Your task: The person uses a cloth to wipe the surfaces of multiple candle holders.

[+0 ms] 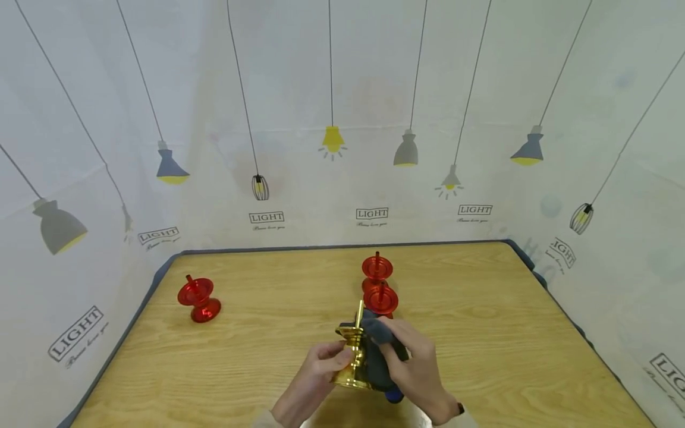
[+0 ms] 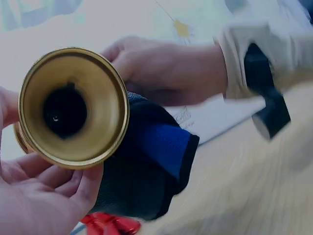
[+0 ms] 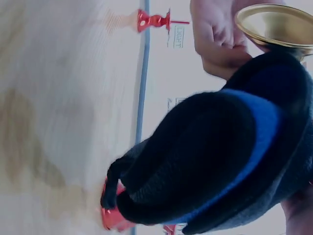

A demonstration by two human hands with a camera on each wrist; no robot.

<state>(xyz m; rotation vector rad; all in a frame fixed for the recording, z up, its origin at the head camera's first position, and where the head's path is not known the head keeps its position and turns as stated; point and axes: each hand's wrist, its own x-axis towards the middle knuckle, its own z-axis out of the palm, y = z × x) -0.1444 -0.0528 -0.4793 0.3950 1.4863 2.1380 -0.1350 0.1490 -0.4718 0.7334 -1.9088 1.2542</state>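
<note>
My left hand (image 1: pixel 313 374) grips a shiny gold candle holder (image 1: pixel 355 358) around its stem and holds it upright above the table. The hollow underside of its base (image 2: pixel 105 107) faces the left wrist view. My right hand (image 1: pixel 420 365) pinches a dark cloth (image 1: pixel 379 359) with blue parts and presses it to the holder's right side, near the upper dish and spike. In the right wrist view, the folded cloth (image 3: pixel 195 152) hides most of the right hand and part of the holder.
Two red candle holders (image 1: pixel 377 268) (image 1: pixel 381 299) stand close together just beyond my hands. A third red candle holder (image 1: pixel 199 299) stands at the left of the wooden table (image 1: pixel 257 321). A pale curtain printed with lamps (image 1: pixel 299 196) encloses the back and sides.
</note>
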